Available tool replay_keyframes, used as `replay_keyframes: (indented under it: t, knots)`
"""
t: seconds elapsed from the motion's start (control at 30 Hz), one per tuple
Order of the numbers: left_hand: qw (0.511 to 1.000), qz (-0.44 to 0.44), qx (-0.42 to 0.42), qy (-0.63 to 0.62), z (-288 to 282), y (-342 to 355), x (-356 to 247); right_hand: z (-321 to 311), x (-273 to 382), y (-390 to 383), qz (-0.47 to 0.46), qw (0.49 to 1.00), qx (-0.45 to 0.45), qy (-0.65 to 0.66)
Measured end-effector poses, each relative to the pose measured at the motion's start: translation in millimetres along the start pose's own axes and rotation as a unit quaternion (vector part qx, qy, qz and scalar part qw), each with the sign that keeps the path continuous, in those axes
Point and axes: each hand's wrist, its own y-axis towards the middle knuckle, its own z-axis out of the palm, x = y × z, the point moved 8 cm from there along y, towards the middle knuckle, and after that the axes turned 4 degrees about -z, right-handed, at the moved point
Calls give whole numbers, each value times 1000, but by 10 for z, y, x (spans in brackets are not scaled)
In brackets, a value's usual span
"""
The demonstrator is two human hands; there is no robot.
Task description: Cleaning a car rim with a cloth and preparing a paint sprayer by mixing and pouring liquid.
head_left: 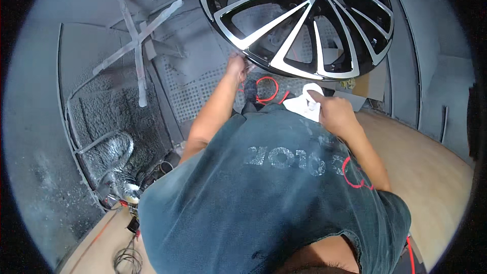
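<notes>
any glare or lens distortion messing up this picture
Head view: the wheel's silver spokes catch strong light, and the crumpled foil at lower left has bright glints; head view: the white cloth in the right hand looks nearly washed out; head view: fisheye bending curves the edge of the tan surface, and the corners go black.

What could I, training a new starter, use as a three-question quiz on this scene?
1. Which hand holds the white cloth or paper: A) left or B) right?
2. True or false: the alloy wheel has bright silver faces on its spokes.
3. Fill in: as pictured, the left hand is at the ____ edge of the alloy wheel.

Key:
1. B, the right hand.
2. True.
3. Lower-left.
</notes>
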Motion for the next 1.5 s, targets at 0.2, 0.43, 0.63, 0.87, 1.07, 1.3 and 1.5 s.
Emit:
replay_keyframes:
  t: [0.2,0.43,0.63,0.87,1.07,1.3,1.5]
  knots:
    - [999,-19,4,-28,-133,113,117,-190,-267,-310,94,988,-81,96]
    - [1000,0,-6,21,-83,-33,186,-429,-640,-789,206,935,-217,188]
    - [996,-42,37,-69,5,-182,290,-642,-693,-929,212,915,-311,146]
    - [996,-68,53,-31,250,-534,242,-770,-600,-901,240,915,-285,156]
    - [995,-94,30,-14,249,-549,381,-684,-685,-906,278,910,-255,171]
    - [993,-113,37,0,241,-501,433,-713,-786,-964,266,906,-299,139]
    - [993,-109,48,-6,223,-484,432,-895,-1045,-1093,351,874,-308,131]
